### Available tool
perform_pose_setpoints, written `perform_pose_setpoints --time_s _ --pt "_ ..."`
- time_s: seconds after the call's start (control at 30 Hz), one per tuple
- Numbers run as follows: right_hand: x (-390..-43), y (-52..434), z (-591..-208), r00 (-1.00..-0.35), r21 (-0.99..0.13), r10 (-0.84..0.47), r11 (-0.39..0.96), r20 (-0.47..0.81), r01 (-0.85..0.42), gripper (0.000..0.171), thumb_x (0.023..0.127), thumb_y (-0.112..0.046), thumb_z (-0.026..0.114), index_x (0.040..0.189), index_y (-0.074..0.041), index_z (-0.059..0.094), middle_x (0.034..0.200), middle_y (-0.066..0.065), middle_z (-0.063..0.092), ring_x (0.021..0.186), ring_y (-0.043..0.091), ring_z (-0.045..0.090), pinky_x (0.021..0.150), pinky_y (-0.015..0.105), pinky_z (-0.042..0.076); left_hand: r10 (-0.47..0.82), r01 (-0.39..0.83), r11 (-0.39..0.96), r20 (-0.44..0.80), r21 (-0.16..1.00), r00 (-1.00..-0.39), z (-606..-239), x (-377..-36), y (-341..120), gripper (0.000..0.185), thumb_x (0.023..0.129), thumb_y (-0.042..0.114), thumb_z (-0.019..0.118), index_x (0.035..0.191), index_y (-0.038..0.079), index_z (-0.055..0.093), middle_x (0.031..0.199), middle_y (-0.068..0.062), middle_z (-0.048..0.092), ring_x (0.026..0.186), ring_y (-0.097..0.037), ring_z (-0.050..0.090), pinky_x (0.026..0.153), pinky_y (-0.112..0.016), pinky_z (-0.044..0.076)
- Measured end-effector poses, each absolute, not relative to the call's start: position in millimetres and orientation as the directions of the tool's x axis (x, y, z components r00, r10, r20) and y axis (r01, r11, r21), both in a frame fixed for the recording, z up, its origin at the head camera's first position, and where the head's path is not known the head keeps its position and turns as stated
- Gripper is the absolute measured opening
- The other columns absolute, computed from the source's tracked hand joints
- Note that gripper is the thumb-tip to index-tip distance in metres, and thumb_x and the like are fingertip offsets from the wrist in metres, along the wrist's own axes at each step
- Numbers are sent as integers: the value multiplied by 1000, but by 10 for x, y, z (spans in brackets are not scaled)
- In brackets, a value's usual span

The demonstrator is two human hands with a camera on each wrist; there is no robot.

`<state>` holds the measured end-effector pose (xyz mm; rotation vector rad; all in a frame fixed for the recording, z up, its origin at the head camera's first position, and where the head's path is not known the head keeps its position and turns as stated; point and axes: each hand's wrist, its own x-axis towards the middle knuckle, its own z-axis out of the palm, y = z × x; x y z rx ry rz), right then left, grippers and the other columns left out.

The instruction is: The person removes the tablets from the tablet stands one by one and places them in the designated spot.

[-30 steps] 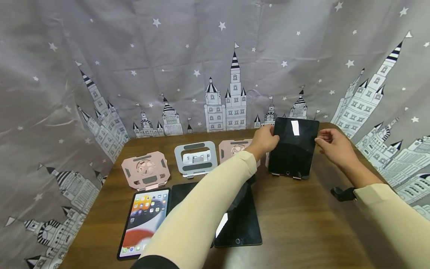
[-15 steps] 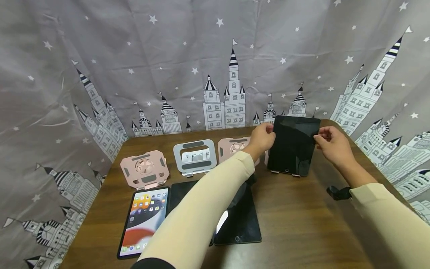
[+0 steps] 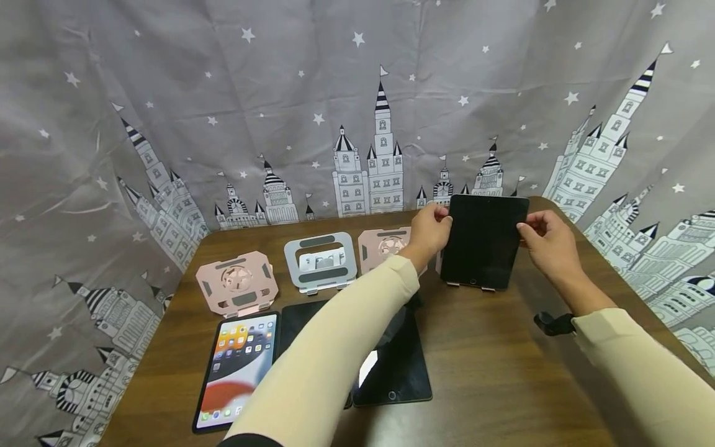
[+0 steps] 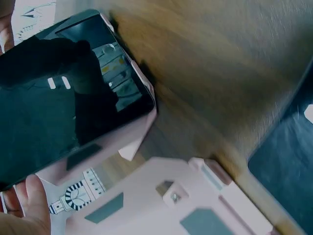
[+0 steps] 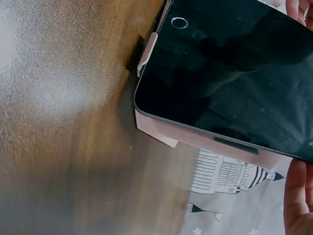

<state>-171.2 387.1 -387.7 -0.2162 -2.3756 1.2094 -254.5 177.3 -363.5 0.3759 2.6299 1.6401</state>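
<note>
The wooden table point(image 3: 503, 372) carries a dark tablet point(image 3: 483, 239) standing nearly upright on a pink stand point(image 5: 161, 128) at the table's far right; both arms in cream sleeves reach forward to it. The left hand point(image 3: 429, 231) pinches the tablet's left edge and the right hand point(image 3: 546, 239) pinches its right edge, fingers curled on the frame. Left of this tablet stand another pink stand point(image 3: 385, 247), a grey stand point(image 3: 319, 261) and a third pink stand point(image 3: 237, 284).
</note>
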Motion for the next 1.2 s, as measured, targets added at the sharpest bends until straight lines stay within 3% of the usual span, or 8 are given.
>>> perform_pose_setpoints --time_s 0.4,0.63,0.8,0.9,1.07,1.2 --pt "-1569 3699 -3620 -860 -760 335 643 385 -90 29 100 -20 59 112 6 56 89 -7 57 70 -6 54 62 9 45 240 117 159 76 980 -968 -3594 -2376 1490 7 96 12 67 100 7 65 88 1 61 77 -14 63 68 -22 54" --pt "-1431 3690 -3638 -900 -763 299 644 319 -56 29 102 -20 56 114 7 55 93 8 58 71 1 56 60 12 47 302 49 103 16 993 -953 -3637 -2209 1407 7 97 10 65 102 5 64 89 0 59 74 -15 64 73 -32 58" --pt "-1409 3619 -3753 -933 -796 246 601 264 -67 28 102 -17 55 115 7 52 97 16 58 73 4 59 62 15 52 293 27 164 -22 986 -956 -3720 -2128 1298 6 97 10 64 100 5 62 90 0 57 72 -22 65 61 -28 55" --pt "-1407 3552 -3830 -949 -814 217 577 230 -65 26 103 -15 54 113 8 51 100 20 57 73 6 60 62 18 54 302 11 178 -44 984 -952 -3777 -2091 1208 6 97 7 63 99 3 61 90 -3 55 69 -23 63 61 -29 56" --pt "-1376 3458 -3922 -966 -814 182 579 186 -48 23 102 -14 54 109 8 51 96 21 58 71 10 57 60 22 54 346 -53 156 -105 986 -933 -3880 -2033 1080 5 98 5 60 100 1 58 89 -6 53 65 -17 58 68 -34 59" --pt "-1339 3411 -3980 -976 -802 143 595 161 -45 21 102 -14 54 107 7 51 89 17 58 70 17 56 58 26 53 358 -95 169 -151 981 -922 -3953 -1987 1006 5 98 4 59 99 1 56 85 -7 53 63 -16 56 67 -32 58"
